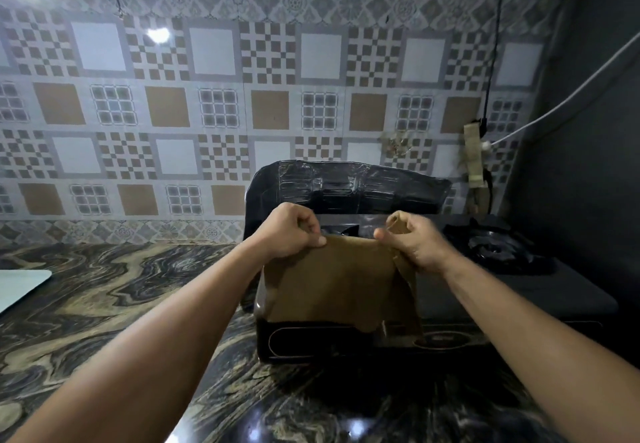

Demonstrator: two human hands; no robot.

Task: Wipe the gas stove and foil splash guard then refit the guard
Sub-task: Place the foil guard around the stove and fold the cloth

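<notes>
One tiled wall (214,103) fills the back, patterned squares in brown, grey & white. One marbled countertop (114,297) below it, dark w/ tan swirls, running across the whole front. One gas stove (519,290) sits on the counter, right of centre, black, w/ one burner (491,245) visible on its right side; the left side of the stove is hidden behind the cloth. One foil splash guard (346,186) stands upright behind the stove's left half, against the wall, dark & creased. One brown cloth (332,287) hangs spread in front of the stove, its lower edge over the stove's front panel. One pale board edge (20,287) at far left on the counter. Two cables on the right: one black (493,44) dropping down the wall, one white (571,96) slanting across.

Two hands, both arms stretched fwd, roughly parallel. Left hand (289,233) is curled into a fist, thumb & fingers pinching the cloth's top left corner. Right hand (415,243) likewise closed, gripping the top right corner, a fold of cloth bunched above its knuckles. Cloth's top edge is pulled taut betw. them.
</notes>
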